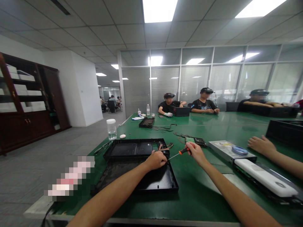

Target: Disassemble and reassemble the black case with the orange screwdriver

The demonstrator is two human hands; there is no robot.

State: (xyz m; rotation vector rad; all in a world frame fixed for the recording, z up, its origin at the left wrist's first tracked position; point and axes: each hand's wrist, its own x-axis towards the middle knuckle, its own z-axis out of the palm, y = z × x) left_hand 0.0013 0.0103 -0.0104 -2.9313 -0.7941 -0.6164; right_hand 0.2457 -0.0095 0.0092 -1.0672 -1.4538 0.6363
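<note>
Right hand grasping a screwdriver by its orange handle, shaft pointing across toward the left hand. Left hand clenched, knuckles up, on the near wall of a black case; what it pinches, cannot tell. Tip of the tool sits just beside the left knuckles. Loose wires just beyond the left hand. Under the left forearm, a second black tray. Past the right hand, a small circuit board. Right of it: silver drive with a blue ring on top, a co-worker's hand, a long white unit. Far left of the hands, a clear jar. Green surface.
</note>
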